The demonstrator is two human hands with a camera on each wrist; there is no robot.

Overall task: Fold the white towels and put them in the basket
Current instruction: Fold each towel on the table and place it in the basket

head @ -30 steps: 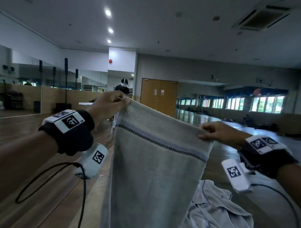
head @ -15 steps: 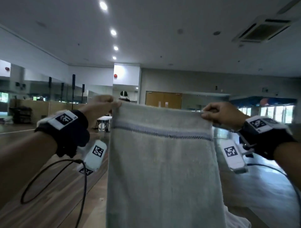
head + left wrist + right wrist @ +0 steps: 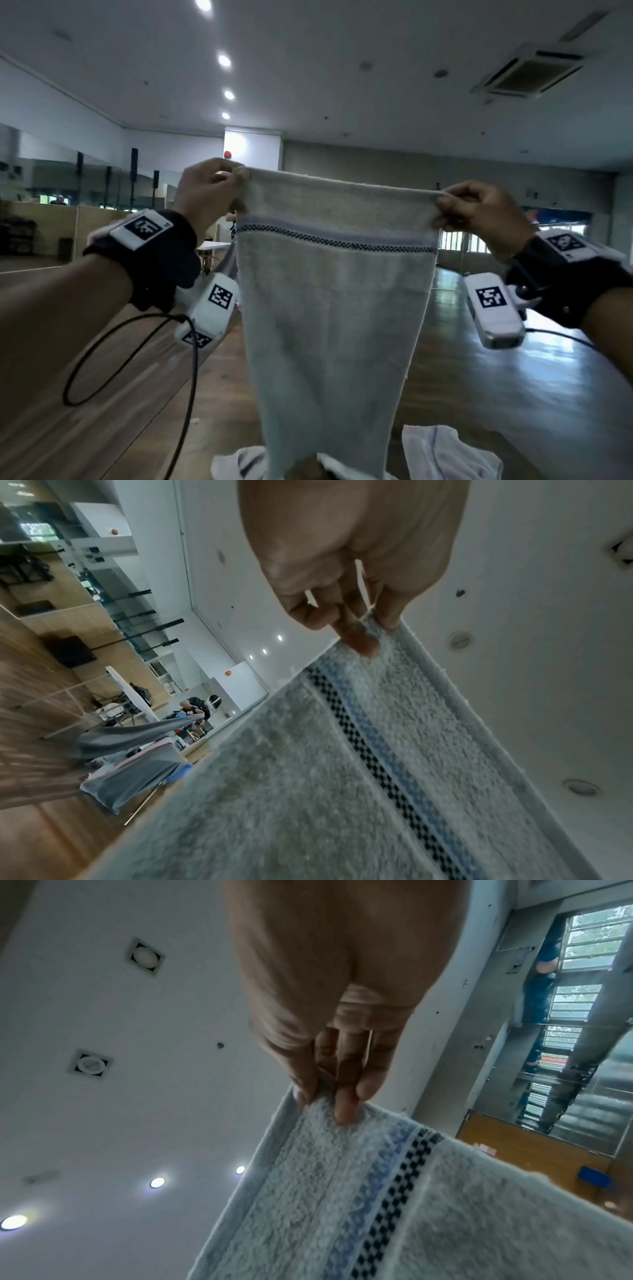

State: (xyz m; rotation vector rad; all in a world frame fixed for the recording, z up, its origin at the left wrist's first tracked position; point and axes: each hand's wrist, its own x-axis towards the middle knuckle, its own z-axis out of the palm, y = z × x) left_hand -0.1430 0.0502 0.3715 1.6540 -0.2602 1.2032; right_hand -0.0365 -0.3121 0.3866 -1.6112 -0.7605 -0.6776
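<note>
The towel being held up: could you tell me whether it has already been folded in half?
No, the towel hangs open in a single layer, with the left hand and right hand each pinching a top corner.

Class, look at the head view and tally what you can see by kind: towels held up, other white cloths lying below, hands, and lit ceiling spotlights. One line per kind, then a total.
Held-up towel: 1
White cloths lying below: 2 visible patches, possibly one heap
Hands, left hand and right hand: 2
Lit ceiling spotlights: 4
Total: 9
</note>
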